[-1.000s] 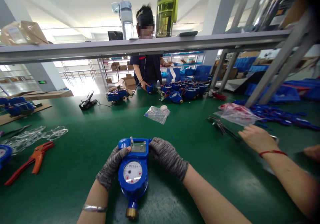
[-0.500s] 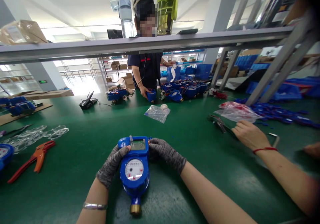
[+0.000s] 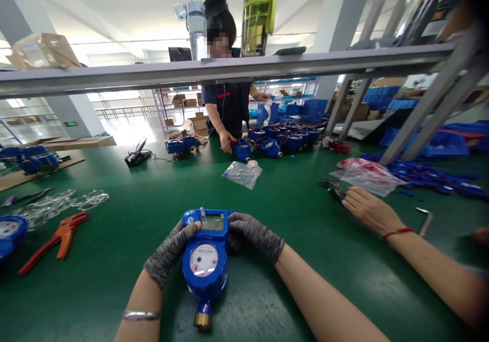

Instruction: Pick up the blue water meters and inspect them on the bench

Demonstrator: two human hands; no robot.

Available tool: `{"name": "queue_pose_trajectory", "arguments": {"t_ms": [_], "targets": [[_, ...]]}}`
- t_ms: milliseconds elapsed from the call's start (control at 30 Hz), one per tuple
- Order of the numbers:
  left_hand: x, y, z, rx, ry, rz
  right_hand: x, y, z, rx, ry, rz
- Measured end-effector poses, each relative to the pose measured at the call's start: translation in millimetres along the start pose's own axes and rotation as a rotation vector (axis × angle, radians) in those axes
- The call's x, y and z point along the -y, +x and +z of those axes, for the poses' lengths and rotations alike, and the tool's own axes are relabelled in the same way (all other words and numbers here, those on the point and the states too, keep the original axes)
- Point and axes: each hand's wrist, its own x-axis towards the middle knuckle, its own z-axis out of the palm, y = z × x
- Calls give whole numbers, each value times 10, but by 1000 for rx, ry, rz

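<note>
Blue meter [image 3: 205, 260], lower centre of the frame: left hand [image 3: 168, 250] closed around its left side; right hand [image 3: 256, 235] curled against its upper right edge. Orange-handled cutter [image 3: 61, 237], lower left, on green table [image 3: 126, 291].

A green bottle [image 3: 260, 23], a pale blue bottle [image 3: 196, 33] and a wrapped brown parcel [image 3: 48, 51] stand on the raised shelf [image 3: 153, 73]. Behind it is a person [image 3: 229, 105] in a dark short-sleeved top. On the green worktop [image 3: 141, 194], orange-red pliers [image 3: 66, 228] lie near clear plastic rings [image 3: 71, 203]. Farther back sits a small black device [image 3: 136, 157]. A clear bag [image 3: 241, 175] lies mid-worktop; a bag of red pieces [image 3: 369, 173] lies beside a blue heap [image 3: 437, 179], and a bent metal key [image 3: 426, 222] is nearer.
</note>
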Motion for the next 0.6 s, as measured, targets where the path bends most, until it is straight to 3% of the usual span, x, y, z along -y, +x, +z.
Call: {"name": "queue_pose_trajectory", "arguments": {"t_ms": [33,133,200,300,433,600], "targets": [[-27,-38,13,-15,18,-14,1,-10,-111,-16,-79,0],[-89,-146,34,14,126,-60,-45,-11,-450,-424,-499,-163],[-106,-187,30,49,176,-89,-104,13,-584,-575,-731,-233],[-96,-182,7,43,170,-82,-189,87,-576,-584,-914,-230],[-41,-122,-6,35,174,-64,-237,192,-402,-647,-1097,-243],[-33,-185,-1,84,212,-92,-205,226,-311,-693,-1193,-165]]}}
